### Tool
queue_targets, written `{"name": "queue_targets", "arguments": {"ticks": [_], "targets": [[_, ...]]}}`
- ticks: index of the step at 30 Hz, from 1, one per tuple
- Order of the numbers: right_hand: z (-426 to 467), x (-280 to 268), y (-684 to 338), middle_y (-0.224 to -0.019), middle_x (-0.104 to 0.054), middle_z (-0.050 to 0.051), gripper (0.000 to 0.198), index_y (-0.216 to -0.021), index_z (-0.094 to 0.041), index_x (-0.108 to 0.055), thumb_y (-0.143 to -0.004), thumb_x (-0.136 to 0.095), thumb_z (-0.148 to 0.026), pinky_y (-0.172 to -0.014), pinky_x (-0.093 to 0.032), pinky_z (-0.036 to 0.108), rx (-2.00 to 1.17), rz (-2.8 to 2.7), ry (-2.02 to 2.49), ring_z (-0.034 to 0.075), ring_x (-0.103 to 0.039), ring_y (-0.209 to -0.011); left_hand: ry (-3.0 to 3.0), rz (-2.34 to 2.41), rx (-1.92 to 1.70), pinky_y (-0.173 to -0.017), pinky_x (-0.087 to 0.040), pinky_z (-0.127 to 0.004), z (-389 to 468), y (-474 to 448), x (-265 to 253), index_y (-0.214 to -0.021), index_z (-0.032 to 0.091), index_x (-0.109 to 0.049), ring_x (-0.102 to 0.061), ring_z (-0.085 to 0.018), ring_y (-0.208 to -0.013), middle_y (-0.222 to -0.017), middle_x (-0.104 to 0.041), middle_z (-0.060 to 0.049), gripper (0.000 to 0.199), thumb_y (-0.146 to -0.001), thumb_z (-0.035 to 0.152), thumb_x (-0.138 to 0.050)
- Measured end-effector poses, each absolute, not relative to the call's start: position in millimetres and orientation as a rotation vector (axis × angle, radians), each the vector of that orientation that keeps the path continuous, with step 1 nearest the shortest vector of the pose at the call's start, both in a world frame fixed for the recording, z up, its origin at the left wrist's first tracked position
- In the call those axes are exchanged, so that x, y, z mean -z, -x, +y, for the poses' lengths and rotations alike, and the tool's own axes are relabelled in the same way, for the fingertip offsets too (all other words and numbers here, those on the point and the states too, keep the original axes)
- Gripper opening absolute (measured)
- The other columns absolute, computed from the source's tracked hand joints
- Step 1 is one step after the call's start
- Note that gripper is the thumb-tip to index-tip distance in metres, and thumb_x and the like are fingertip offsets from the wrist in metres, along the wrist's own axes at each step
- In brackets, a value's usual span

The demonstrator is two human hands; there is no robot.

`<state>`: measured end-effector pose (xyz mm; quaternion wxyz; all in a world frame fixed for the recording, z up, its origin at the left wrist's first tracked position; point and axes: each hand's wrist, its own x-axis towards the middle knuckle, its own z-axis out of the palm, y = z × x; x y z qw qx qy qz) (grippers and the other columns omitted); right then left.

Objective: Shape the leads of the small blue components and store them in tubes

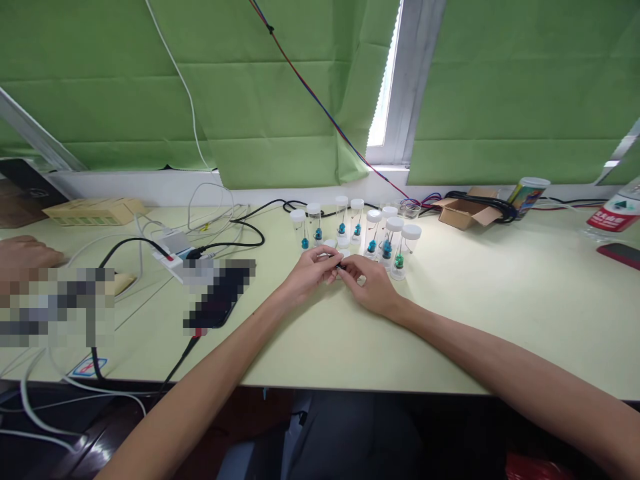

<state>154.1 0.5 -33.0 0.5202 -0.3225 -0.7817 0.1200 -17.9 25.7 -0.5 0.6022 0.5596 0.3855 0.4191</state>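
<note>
My left hand (311,272) and my right hand (374,283) meet at the middle of the table, fingertips pinched together. Between them is a small black piece (341,266), too small and too covered by fingers to name. Just behind stand several clear tubes with white caps, each holding a small blue part on thin wires; one such tube (372,233) is close behind my right hand. A tube with a green part (399,260) stands nearest that hand. White caps (343,244) show right behind my fingertips, their lower portions hidden by my hands.
To the left lie a phone (220,300) on a cable and a white power strip (173,257). Another person's hand (30,257) rests at the far left. An open cardboard box (465,212), a can (527,197) and a bottle (617,213) stand at the back right.
</note>
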Motion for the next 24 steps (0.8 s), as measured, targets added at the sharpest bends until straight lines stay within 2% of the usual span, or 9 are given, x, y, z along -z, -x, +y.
{"name": "queue_targets", "arguments": {"ticks": [10, 24], "targets": [[1.2, 35.4, -153.9, -0.08, -0.068, 0.002, 0.009, -0.101, -0.021, -0.059, -0.093, -0.058, -0.026, -0.064, -0.053, 0.028, -0.378, -1.809, 0.799, 0.015, -0.064, -0.069, -1.231, 0.873, -0.976, -0.056, -0.039, -0.021, 26.2, 17.5, -0.5, -0.084, 0.017, -0.066, -0.048, -0.006, -0.05, -0.06, -0.056, 0.002, 0.028, -0.073, 0.036, -0.083], [-1.1, 32.4, -152.0, -0.081, -0.07, 0.004, 0.015, -0.094, -0.021, -0.058, -0.093, -0.058, -0.036, -0.067, -0.057, 0.032, -0.527, -1.707, 0.819, 0.016, -0.066, -0.068, -1.172, 0.826, -1.014, -0.056, -0.04, -0.021, 24.8, 14.8, -0.9, -0.081, 0.015, -0.066, -0.047, -0.005, -0.05, -0.059, -0.057, 0.002, 0.029, -0.069, 0.033, -0.086]]}}
